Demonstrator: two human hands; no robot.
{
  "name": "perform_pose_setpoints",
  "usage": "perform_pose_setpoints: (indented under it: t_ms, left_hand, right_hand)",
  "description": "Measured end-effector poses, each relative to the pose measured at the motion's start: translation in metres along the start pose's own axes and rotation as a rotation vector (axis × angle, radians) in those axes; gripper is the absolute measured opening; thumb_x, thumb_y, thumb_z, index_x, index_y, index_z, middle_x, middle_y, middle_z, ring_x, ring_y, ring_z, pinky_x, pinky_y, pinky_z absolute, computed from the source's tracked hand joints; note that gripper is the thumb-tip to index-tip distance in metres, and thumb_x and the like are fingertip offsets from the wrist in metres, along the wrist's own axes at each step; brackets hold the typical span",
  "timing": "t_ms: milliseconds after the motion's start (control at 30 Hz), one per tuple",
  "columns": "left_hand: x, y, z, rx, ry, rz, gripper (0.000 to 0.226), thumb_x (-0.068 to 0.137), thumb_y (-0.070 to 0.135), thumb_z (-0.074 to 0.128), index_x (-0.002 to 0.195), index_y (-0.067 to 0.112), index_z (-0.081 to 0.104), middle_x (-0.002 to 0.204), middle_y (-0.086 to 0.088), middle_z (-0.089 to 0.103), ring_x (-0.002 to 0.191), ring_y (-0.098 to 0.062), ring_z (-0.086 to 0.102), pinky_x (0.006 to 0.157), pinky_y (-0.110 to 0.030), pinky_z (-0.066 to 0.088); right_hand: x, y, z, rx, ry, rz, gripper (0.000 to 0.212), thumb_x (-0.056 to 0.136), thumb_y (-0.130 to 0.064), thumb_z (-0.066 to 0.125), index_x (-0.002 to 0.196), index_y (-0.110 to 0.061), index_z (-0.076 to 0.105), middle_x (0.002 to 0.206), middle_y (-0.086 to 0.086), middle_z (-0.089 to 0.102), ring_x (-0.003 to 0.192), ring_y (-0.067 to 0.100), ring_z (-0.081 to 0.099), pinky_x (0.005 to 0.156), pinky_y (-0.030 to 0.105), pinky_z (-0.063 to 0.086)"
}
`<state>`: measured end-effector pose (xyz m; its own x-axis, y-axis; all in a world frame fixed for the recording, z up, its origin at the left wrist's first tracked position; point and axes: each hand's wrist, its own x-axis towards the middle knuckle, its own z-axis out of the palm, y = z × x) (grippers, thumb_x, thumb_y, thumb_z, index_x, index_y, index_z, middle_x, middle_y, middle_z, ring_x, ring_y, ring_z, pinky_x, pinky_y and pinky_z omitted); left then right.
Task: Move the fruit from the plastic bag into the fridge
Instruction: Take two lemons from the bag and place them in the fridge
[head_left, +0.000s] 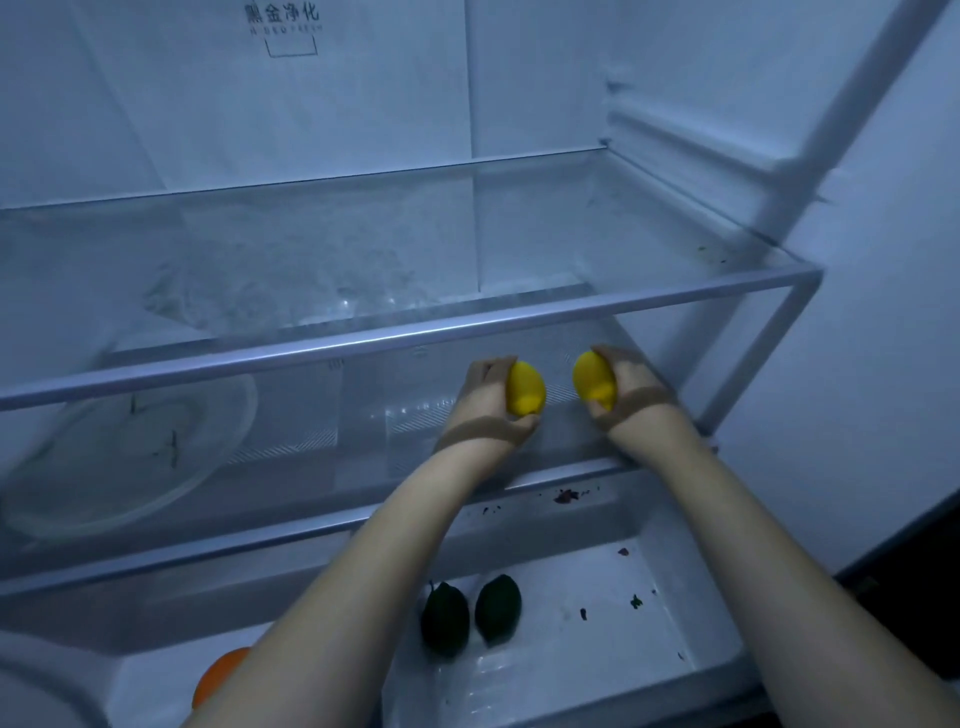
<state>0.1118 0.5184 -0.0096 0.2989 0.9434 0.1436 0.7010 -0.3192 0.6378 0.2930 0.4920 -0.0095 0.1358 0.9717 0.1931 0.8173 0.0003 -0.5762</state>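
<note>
left hand (485, 402): fingers curled round left fruit (525, 388) | right hand (626, 387): fingers curled round right fruit (592, 382) | both yellow fruits apart, over middle shelf (311, 452) | green fruits (445, 618), orange (221, 673): drawer (597, 571) below

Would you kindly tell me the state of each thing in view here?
left hand: grips left yellow fruit
right hand: grips right yellow fruit
dark green fruits: lying side by side in bottom drawer
orange fruit: partly hidden behind left arm
fridge: open
</note>
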Motion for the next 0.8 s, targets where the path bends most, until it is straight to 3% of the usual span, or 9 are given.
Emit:
perform_pose_setpoints:
  t_ms: [300, 500, 700, 800]
  left_hand:
    - [0.006, -0.004, 0.011, 0.024, -0.056, 0.006, 0.074, 0.081, 0.031, 0.069, 0.143, 0.02, 0.029, 0.142, -0.005, 0.031, 0.124, -0.023, 0.041, 0.095, -0.028, 0.036]
    - [0.001, 0.0, 0.006, -0.003, -0.051, 0.018, 0.09, 0.079, 0.031, 0.072, 0.149, 0.02, 0.017, 0.147, -0.006, 0.028, 0.133, -0.023, 0.033, 0.103, -0.027, 0.029]
    - [-0.025, 0.012, -0.012, 0.014, 0.023, 0.006, 0.089, 0.085, 0.04, 0.063, 0.151, 0.024, 0.004, 0.157, -0.002, 0.01, 0.142, -0.021, 0.017, 0.111, -0.031, 0.022]
    - [-0.045, 0.015, -0.023, 0.047, 0.06, 0.04, 0.082, 0.088, 0.047, 0.056, 0.151, 0.024, 0.008, 0.158, -0.002, 0.011, 0.143, -0.02, 0.016, 0.111, -0.032, 0.023]
  right_hand:
    - [0.006, 0.004, 0.002, -0.061, -0.04, 0.017, 0.062, 0.09, -0.021, 0.058, 0.145, -0.013, 0.031, 0.145, 0.012, 0.037, 0.132, 0.025, 0.038, 0.105, 0.022, 0.025]
    - [0.0, -0.002, -0.001, -0.018, -0.014, 0.029, 0.071, 0.088, -0.021, 0.061, 0.147, -0.012, 0.024, 0.15, 0.013, 0.03, 0.138, 0.025, 0.029, 0.113, 0.03, 0.023]
    - [-0.025, -0.014, -0.016, 0.028, 0.097, -0.077, 0.065, 0.085, -0.016, 0.063, 0.143, -0.013, 0.033, 0.145, 0.01, 0.036, 0.134, 0.026, 0.034, 0.108, 0.032, 0.029]
    - [-0.039, -0.023, -0.023, 0.008, 0.112, -0.12, 0.062, 0.085, -0.015, 0.062, 0.141, -0.01, 0.036, 0.144, 0.013, 0.038, 0.133, 0.028, 0.035, 0.109, 0.032, 0.028]
